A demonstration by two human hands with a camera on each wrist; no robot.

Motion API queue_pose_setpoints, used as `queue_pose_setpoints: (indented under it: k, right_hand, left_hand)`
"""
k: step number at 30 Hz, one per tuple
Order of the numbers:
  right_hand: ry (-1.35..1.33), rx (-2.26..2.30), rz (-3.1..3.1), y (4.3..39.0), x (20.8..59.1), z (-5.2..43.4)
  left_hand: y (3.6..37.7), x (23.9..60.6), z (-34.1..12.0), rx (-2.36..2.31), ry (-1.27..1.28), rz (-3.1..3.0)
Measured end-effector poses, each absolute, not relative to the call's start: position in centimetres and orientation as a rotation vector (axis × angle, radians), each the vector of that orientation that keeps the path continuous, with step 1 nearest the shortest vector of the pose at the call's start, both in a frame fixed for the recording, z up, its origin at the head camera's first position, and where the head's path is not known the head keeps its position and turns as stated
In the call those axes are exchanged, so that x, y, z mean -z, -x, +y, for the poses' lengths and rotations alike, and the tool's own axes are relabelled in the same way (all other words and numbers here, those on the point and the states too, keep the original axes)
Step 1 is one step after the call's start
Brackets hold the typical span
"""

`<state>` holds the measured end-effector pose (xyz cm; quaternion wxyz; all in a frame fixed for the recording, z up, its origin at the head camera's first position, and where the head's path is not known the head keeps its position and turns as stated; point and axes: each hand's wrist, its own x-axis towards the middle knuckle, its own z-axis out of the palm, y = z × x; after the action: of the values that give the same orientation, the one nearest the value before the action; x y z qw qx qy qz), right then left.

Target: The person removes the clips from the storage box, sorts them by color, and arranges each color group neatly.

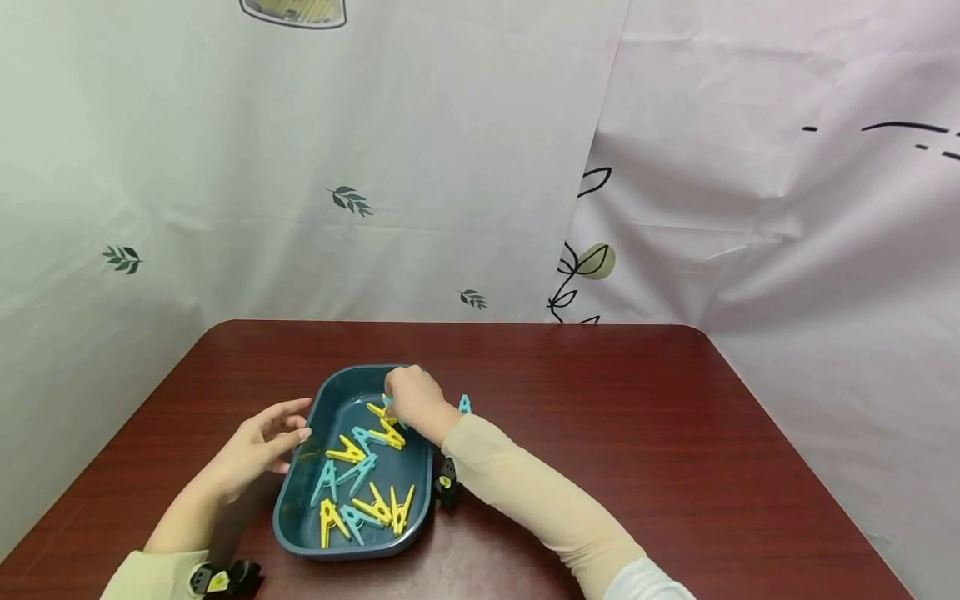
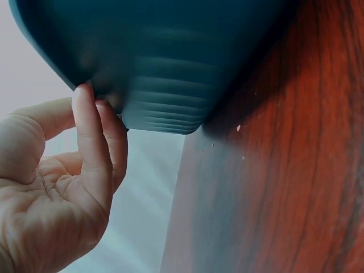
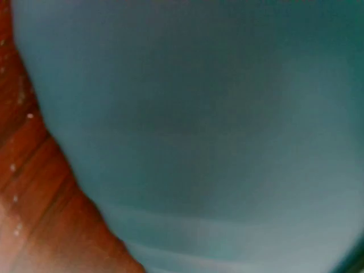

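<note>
Standing on dark red table point(image 1: 600, 400) | teal tray point(image 1: 300, 521) | leaf-print curtain point(image 1: 420, 150) behind

glossy wood table point(image 1: 600, 400), plastic tray point(image 1: 300, 500)

Dark red wooden table point(image 1: 600, 392); far behind, white leaf-print curtain point(image 1: 300, 183) left, pale line-drawn sheet point(image 1: 787, 217) right

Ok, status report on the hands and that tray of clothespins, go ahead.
Left hand open, fingertips touching the tray wall. Right hand down among the clothespins, grip hidden. One blue clothespin sits by the rim. Nothing in the way.
</note>
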<state>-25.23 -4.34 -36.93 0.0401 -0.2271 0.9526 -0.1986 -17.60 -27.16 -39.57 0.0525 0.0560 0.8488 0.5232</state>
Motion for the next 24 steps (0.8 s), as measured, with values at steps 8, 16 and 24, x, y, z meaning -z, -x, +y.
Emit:
queue_pose_setpoints:
  k: [8,16,24]
  right_hand:
    - [0.723,0.996,2.821,25.1,35.9,-3.1]
    - [0.616,1.261,2.724,24.6,34.3,-1.3]
    - [0.579,1.478,2.692,24.0,33.4,1.3]
  left_hand:
    - [17.5,39.6,-27.1,-1.588,-0.179,2.573]
    - [17.6,39.8,-27.2,-1.591,-0.208,2.580]
    - [17.7,39.7,-27.3,-1.597,-0.208,2.566]
